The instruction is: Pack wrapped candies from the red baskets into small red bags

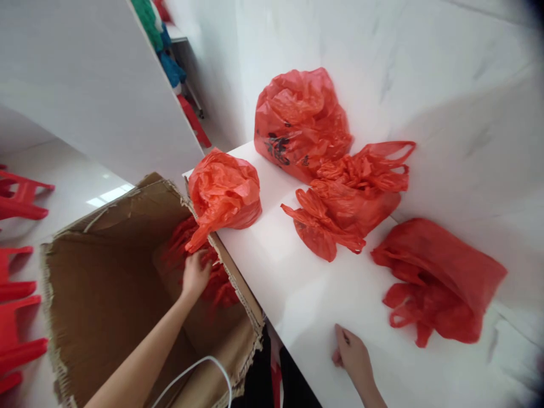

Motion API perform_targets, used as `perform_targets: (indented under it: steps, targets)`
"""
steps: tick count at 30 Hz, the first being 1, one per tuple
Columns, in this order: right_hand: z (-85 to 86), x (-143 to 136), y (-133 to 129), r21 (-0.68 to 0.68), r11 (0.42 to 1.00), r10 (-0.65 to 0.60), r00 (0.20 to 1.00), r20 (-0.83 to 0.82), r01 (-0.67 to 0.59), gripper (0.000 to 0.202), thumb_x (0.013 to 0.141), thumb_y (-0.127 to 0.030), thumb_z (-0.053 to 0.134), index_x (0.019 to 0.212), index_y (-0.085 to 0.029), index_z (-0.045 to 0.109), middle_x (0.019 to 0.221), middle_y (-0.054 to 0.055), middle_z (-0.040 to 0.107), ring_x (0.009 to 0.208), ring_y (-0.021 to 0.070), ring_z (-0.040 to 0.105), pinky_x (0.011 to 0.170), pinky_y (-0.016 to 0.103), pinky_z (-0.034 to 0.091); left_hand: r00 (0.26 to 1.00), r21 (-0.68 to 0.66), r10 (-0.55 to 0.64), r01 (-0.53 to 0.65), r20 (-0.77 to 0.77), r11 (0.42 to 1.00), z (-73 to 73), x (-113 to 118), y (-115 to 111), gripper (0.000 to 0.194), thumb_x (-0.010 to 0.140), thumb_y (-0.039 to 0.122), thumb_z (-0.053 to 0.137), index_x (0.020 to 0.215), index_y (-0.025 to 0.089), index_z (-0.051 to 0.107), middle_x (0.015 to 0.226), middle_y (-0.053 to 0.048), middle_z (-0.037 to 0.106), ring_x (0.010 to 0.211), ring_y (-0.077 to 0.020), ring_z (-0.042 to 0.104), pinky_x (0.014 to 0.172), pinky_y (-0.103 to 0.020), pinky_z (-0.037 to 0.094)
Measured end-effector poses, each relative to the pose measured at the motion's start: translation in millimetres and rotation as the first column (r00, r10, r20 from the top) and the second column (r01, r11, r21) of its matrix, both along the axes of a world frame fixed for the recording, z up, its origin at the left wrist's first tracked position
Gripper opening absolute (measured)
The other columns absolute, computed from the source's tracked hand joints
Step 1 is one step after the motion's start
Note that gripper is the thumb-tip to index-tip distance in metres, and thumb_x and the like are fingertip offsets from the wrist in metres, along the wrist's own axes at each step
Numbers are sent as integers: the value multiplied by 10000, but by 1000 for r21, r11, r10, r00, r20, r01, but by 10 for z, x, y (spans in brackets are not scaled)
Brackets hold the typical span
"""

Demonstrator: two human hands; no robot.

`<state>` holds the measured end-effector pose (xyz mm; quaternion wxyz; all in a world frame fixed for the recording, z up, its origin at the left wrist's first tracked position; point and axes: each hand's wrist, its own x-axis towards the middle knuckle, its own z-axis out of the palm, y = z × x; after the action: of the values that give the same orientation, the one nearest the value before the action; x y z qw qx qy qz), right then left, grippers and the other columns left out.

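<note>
My left hand reaches into a large cardboard box, in front of a heap of red strand-like items. Its fingers are curled; what they hold, if anything, is hidden. Just above it, a crumpled red plastic bag sits at the table's corner, its loose end hanging over the box rim. On the white table rests my right hand, fingers curled in, with a small dark spot between thumb and forefinger that I cannot make out.
Against the wall stand a full red bag with black print, a knotted red bag and a folded red bag. A white cord loops over the box. Red stools are at left, beside a white partition.
</note>
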<state>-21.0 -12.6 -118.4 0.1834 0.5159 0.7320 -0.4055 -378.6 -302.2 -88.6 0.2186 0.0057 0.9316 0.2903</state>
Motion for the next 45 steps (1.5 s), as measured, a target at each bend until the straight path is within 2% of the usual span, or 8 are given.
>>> perform_targets:
  steps: [3, 7, 10, 16, 24, 29, 34, 45]
  targets:
    - [49, -42, -16, 7, 1000, -10, 1000, -18, 10, 520, 899, -581, 287, 640, -222, 561, 417, -11, 596, 425, 157, 595, 519, 244, 455, 834, 95, 22, 37, -551, 995, 599, -134, 166, 257, 867, 270, 512, 1097, 167, 564, 1103, -103, 556, 1016, -243, 565, 883, -364, 465]
    - [88, -82, -31, 24, 999, -22, 1000, -22, 23, 518, 910, -564, 280, 659, -220, 576, 401, -21, 588, 421, 152, 593, 519, 236, 446, 577, 109, -324, 590, -750, 800, 1021, 35, 1088, 150, 878, 193, 491, 971, 199, 609, 987, -70, 596, 960, -207, 557, 859, -334, 455]
    - [96, -90, -42, 50, 998, -24, 1000, -10, 24, 503, 917, -546, 287, 670, -222, 582, 394, -28, 580, 439, 149, 601, 536, 230, 445, 393, -22, -620, 834, -679, 552, 883, 203, 1993, 299, 898, 153, 454, 1143, 228, 608, 1136, -86, 612, 1024, -219, 543, 880, -364, 443]
    - [109, -89, -47, 110, 994, -14, 1000, -2, 14, 482, 931, -505, 302, 607, -226, 524, 387, -34, 567, 454, 135, 595, 566, 224, 439, 394, -158, -779, 837, -488, 523, 450, 177, 2797, 348, 855, 50, 437, 1093, 181, 654, 1349, -158, 509, 1245, -326, 419, 1005, -547, 327]
    - [106, -78, -18, 47, 999, -26, 1000, -17, 27, 474, 926, -512, 301, 665, -225, 574, 399, -33, 586, 440, 145, 604, 537, 234, 443, 627, 316, -690, 779, -363, 541, 839, 488, 2232, 204, 832, 194, 539, 1012, 199, 636, 982, -43, 675, 903, -183, 604, 818, -311, 474]
    - [103, -71, -6, 28, 999, -22, 1000, -19, 22, 474, 917, -521, 298, 642, -225, 546, 396, -28, 585, 421, 145, 592, 522, 234, 438, 700, 886, -650, 53, 296, 461, 1115, 836, 1725, 246, 818, 374, 622, 965, 178, 618, 895, -37, 678, 799, -159, 632, 783, -295, 490]
    - [109, -67, 14, 0, 1000, -9, 1000, -17, 9, 458, 905, -506, 310, 598, -227, 505, 419, -18, 602, 433, 145, 594, 524, 232, 443, 360, 737, -643, -328, 676, 591, 1209, 750, 883, 420, 660, 385, 771, 1008, 167, 682, 931, -76, 717, 832, -194, 674, 830, -313, 496]
    - [45, 10, 20, -26, 999, -28, 999, -42, 27, 506, 888, -581, 320, 642, -209, 559, 459, 5, 620, 446, 162, 615, 524, 247, 471, 637, 309, -162, -125, 753, 943, 308, 264, -794, 509, 619, 550, 707, 954, 171, 660, 839, -73, 727, 783, -253, 682, 723, -359, 531]
